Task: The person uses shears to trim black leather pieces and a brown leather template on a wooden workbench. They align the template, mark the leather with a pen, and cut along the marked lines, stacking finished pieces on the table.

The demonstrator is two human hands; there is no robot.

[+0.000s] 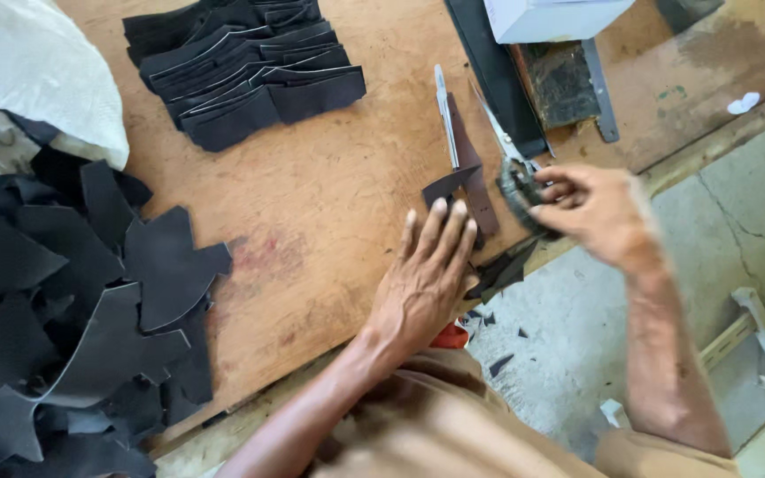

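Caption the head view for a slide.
Left hand presses a dark leather piece flat on the wooden table while the right hand works scissors beside it.

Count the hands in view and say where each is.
2. The left hand presses flat on a dark piece near the table edge. The right hand grips scissors beside it.

1. Scissors (511, 168): handles hidden inside the right hand (599, 212); motion-blurred.
2. White box (555, 18): cut off by the top edge.
3. Heap of dark cut pieces (64, 327): cut off at the left and bottom edges.
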